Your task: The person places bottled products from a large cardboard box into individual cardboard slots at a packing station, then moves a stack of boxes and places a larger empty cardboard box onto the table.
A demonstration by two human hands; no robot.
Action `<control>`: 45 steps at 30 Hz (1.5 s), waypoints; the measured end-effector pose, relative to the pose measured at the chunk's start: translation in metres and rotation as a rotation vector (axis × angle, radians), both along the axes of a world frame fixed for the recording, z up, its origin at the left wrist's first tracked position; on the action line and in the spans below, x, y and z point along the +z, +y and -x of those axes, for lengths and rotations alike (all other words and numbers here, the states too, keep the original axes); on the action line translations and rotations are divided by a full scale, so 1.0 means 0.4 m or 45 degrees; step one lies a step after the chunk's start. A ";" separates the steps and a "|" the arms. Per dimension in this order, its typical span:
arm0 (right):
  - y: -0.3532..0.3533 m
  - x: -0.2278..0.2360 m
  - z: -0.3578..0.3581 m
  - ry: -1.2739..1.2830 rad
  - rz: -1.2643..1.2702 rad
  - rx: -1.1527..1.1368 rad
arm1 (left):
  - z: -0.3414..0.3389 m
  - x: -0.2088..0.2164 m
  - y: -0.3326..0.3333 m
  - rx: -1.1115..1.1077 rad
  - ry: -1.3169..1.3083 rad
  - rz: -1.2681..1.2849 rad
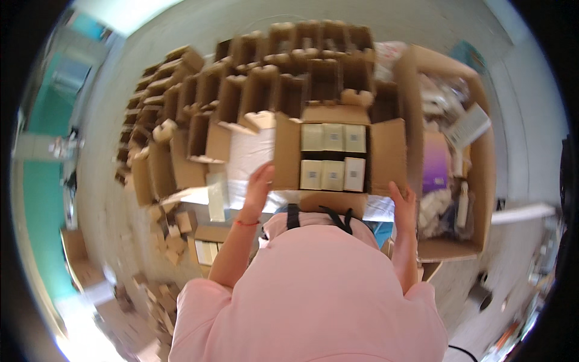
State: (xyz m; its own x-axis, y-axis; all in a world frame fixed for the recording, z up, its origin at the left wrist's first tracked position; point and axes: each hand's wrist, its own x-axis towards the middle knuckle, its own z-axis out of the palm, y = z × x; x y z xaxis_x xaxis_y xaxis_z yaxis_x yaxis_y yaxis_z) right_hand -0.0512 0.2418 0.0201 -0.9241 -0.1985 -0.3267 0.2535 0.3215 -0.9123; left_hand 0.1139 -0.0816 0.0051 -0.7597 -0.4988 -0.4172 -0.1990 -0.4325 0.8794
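Note:
An open cardboard box is in front of my body, its flaps spread outward. Inside stand several small cream cartons in two rows, with a dark gap between the rows. At the box's left flap, my left hand grips the lower outer edge; a red band circles that wrist. On the opposite side, my right hand holds the lower corner of the right flap. Fingers of both hands are partly hidden behind the cardboard.
Rows of open brown boxes fill the far and left area. To the right, a large carton holds plastic bags, a purple package and other packaging. Cardboard pieces and another box with cream cartons lie lower left.

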 end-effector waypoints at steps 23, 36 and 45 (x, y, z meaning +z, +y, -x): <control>-0.298 0.011 -0.196 -0.410 0.427 0.723 | -0.312 -0.022 -0.043 0.748 -0.263 0.906; -0.556 -0.090 -0.265 -0.418 0.317 0.953 | -0.541 -0.197 -0.336 0.882 0.042 0.315; -0.543 -0.080 -0.288 -0.400 0.213 0.954 | -0.581 -0.442 -0.365 0.065 -1.335 1.186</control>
